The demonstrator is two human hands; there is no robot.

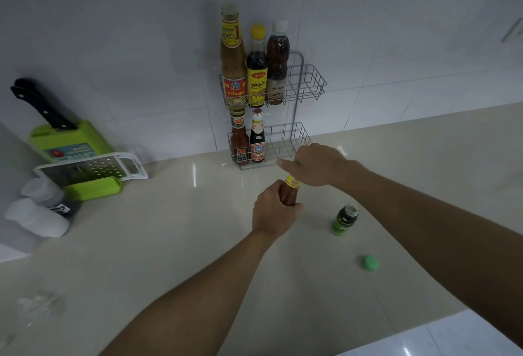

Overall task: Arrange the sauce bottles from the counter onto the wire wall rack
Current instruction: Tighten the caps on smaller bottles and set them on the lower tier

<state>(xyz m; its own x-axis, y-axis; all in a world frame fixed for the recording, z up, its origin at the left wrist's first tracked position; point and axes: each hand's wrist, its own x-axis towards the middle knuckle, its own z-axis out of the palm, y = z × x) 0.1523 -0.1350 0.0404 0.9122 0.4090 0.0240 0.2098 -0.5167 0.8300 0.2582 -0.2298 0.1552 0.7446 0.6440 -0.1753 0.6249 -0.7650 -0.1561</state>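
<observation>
A two-tier wire wall rack [310, 84] hangs on the tiled wall. Its upper basket holds three tall bottles: a brown sauce [232, 56], a dark soy sauce [257, 67] with a yellow cap, and a white-capped dark bottle [278, 61]. Two small bottles [248, 140] stand at the left of the lower basket. In front of the rack, my left hand [273, 213] grips the body of a red chili sauce bottle [288, 193]. My right hand [317, 163] is closed over that bottle's top, hiding the cap. A small green bottle [343, 218] stands uncapped on the counter, its green cap [370, 263] lying apart.
At the left of the beige counter [169, 242] sit a green knife block [65, 140] with a black-handled knife, a flat grater [93, 170], and two white-capped containers [39, 208]. The right halves of both rack baskets hold nothing.
</observation>
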